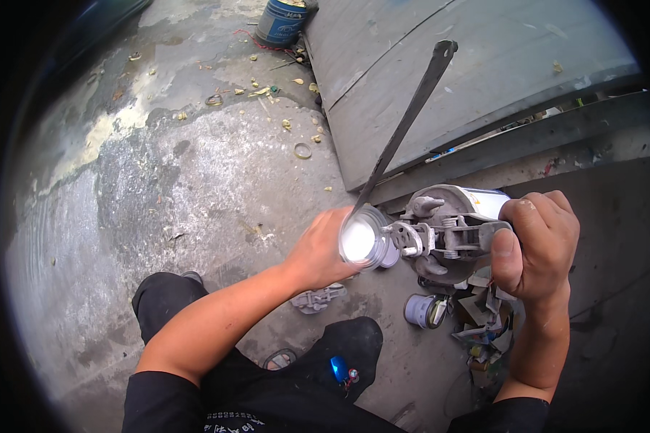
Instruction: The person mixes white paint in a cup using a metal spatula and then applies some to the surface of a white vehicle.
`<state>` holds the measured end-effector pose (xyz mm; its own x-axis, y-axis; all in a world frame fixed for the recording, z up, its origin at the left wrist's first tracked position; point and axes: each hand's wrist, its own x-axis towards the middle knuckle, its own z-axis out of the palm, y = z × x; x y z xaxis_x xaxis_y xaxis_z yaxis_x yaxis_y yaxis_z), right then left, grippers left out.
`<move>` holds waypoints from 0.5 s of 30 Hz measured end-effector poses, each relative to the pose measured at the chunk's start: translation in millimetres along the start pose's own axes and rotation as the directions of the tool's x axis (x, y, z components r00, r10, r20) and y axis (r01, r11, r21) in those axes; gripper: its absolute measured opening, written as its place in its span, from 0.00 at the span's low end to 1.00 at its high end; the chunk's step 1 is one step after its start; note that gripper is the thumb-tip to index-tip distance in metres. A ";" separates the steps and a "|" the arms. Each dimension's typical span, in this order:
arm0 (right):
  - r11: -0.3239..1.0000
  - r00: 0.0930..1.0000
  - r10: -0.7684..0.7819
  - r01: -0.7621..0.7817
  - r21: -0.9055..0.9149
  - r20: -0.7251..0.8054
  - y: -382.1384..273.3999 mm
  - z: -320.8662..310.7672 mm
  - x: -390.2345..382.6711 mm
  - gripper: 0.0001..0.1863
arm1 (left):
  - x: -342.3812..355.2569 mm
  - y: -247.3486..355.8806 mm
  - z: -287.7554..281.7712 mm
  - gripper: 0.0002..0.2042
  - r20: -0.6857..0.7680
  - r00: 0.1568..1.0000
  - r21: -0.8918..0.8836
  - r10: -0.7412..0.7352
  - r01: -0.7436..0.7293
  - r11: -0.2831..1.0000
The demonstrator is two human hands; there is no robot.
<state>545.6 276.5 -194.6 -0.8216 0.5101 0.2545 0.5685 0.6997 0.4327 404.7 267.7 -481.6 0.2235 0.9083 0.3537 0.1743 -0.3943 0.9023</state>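
My left hand (312,249) is wrapped round a clear plastic cup (380,249) with white liquid (358,240) in it. A long dark stirring stick (410,115) leans up and away from the cup's far rim; its lower end is hidden. In my right hand (543,249) is a paint can (490,201), topped by a grey metal pouring lid (444,270) with a lever and wing-shaped clamps. The can is tipped toward the cup, its spout end close to the cup's right rim. My right thumb lies on the lever. Whether paint flows from the spout, I cannot tell.
Below stand a small white can (419,310) and heaped scraps (480,325). Another grey metal lid (318,297) lies between my legs. A grey metal panel (477,79) rises at the far right. A blue drum (280,25) stands at the back, with debris on the concrete floor (209,173).
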 end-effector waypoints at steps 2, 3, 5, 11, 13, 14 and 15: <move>1.000 1.000 0.005 -0.005 0.004 0.012 -0.5 -0.3 0.0 0.14 | 0.3 -1.0 0.1 0.40 0.021 1.000 0.012 -0.013 0.013 1.000; 1.000 1.000 0.003 -0.003 0.004 0.011 -0.4 0.0 0.4 0.14 | 0.1 -0.7 -0.5 0.40 0.021 1.000 0.013 -0.017 0.017 1.000; 1.000 1.000 -0.002 0.002 0.002 0.011 -0.1 0.4 0.9 0.14 | -0.1 0.5 -1.4 0.40 0.023 0.999 0.013 -0.025 0.025 1.000; 1.000 1.000 -0.010 0.010 -0.002 0.010 -1.2 -1.0 3.2 0.13 | 2.2 -1.0 -1.2 0.40 0.020 1.000 -0.003 -0.011 0.011 1.000; 1.000 0.999 -0.016 0.016 -0.007 0.052 -2.3 -3.8 4.5 0.15 | 2.6 -1.7 -1.2 0.40 0.013 1.000 -0.012 -0.005 0.005 1.000; 1.000 0.997 -0.019 0.020 -0.008 0.072 -2.5 -4.4 4.9 0.16 | 2.6 -1.9 -1.3 0.40 0.010 1.000 -0.016 -0.002 0.002 1.000; 1.000 0.998 -0.027 0.028 -0.006 0.048 -1.7 -2.9 5.5 0.14 | 2.7 -1.8 -1.2 0.40 0.005 1.000 -0.017 -0.006 0.006 1.000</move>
<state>540.0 276.7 -191.4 -0.8338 0.5142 0.2009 0.5454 0.7107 0.4443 403.9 271.0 -481.9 0.2267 0.9101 0.3468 0.1590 -0.3859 0.9088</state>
